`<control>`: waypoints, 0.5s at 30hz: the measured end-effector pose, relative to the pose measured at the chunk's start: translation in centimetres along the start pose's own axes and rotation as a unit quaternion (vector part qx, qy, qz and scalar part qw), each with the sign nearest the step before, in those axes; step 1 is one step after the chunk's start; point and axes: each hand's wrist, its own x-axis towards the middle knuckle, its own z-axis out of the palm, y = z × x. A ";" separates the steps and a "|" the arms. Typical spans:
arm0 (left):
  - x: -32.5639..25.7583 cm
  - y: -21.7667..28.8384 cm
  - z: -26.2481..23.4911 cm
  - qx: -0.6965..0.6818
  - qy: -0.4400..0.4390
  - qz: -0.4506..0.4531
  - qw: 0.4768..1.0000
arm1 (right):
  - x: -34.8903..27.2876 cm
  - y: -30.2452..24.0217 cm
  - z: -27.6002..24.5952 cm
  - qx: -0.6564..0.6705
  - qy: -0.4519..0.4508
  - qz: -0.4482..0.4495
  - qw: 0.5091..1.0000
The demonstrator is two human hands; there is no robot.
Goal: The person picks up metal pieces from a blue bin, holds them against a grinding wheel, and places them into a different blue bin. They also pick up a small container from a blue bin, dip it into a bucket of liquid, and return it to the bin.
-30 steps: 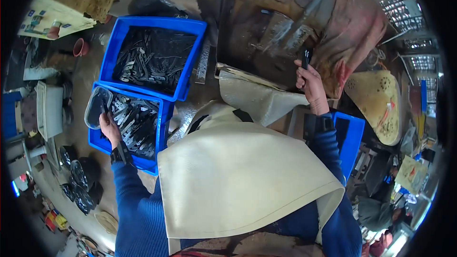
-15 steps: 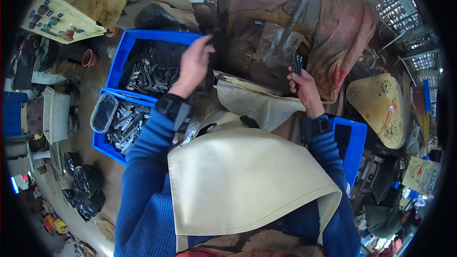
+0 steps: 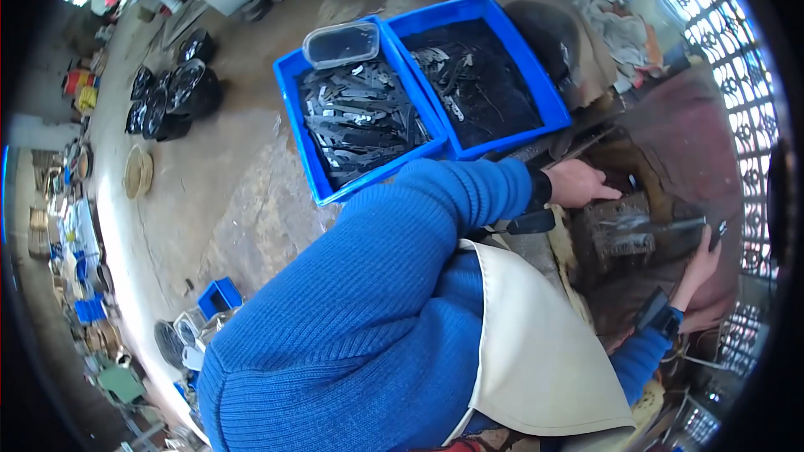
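Observation:
My left hand (image 3: 579, 183) reaches over the work spot at the right, its index finger stretched toward a worn, wet-looking block (image 3: 615, 226). I see nothing held in it. Beyond the block, my right hand (image 3: 702, 264) is closed around a bundle of thin dark strips (image 3: 717, 236), whose tips shine. A metal rod or pipe (image 3: 682, 223) runs from the block toward that hand. To the left of my left hand stand two blue trays. The nearer-left tray (image 3: 301, 146) is full of flat dark metal pieces; the other tray (image 3: 559, 100) has a smaller heap of them and dark residue.
A clear plastic tub (image 3: 342, 44) rests on the left tray's far edge. Reddish-brown cloth (image 3: 682, 134) hangs behind the work spot. Several shiny black bowl-like things (image 3: 193, 88) stand on the floor at left, near a round basket (image 3: 138, 172). A cream apron (image 3: 536, 343) covers my lap.
The view has swung left, so the trays now lie nearer the middle. My left hand has moved from beside the tray to the block. My right hand still grips the strips.

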 end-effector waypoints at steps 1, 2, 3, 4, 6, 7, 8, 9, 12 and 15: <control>-0.1 0.1 0.0 0.011 -0.004 0.007 1.000 | 0.7 0.3 0.6 -0.063 0.039 -0.087 0.993; -0.2 0.1 0.1 0.022 -0.010 0.013 1.000 | 1.0 0.0 1.2 -0.058 0.034 -0.095 0.993; -0.3 0.2 0.2 0.032 -0.018 0.021 0.999 | 1.1 -0.2 1.6 -0.080 0.011 -0.079 0.994; -0.3 0.2 0.4 0.034 -0.015 0.017 0.999 | 1.3 -0.2 2.0 -0.103 -0.011 -0.060 0.993; 0.0 0.2 1.0 0.061 -0.036 0.009 0.997 | 1.5 -0.4 2.1 -0.127 -0.030 -0.040 0.991; 0.2 0.2 1.3 0.073 -0.048 0.006 0.996 | 1.6 -0.4 2.2 -0.135 -0.033 -0.039 0.990; 0.4 0.1 1.5 0.075 -0.050 0.009 0.996 | 1.5 -0.5 2.3 -0.142 -0.036 -0.037 0.988; 0.4 0.0 1.7 0.080 -0.048 0.005 0.996 | 1.5 -0.5 2.4 -0.150 -0.038 -0.033 0.987; 0.8 0.1 1.7 0.093 -0.048 0.002 0.995 | 1.9 -1.0 2.6 -0.143 -0.054 -0.023 0.988; 1.0 0.4 1.2 0.094 -0.070 -0.016 0.993 | 2.2 -0.8 2.3 -0.138 -0.060 -0.019 0.988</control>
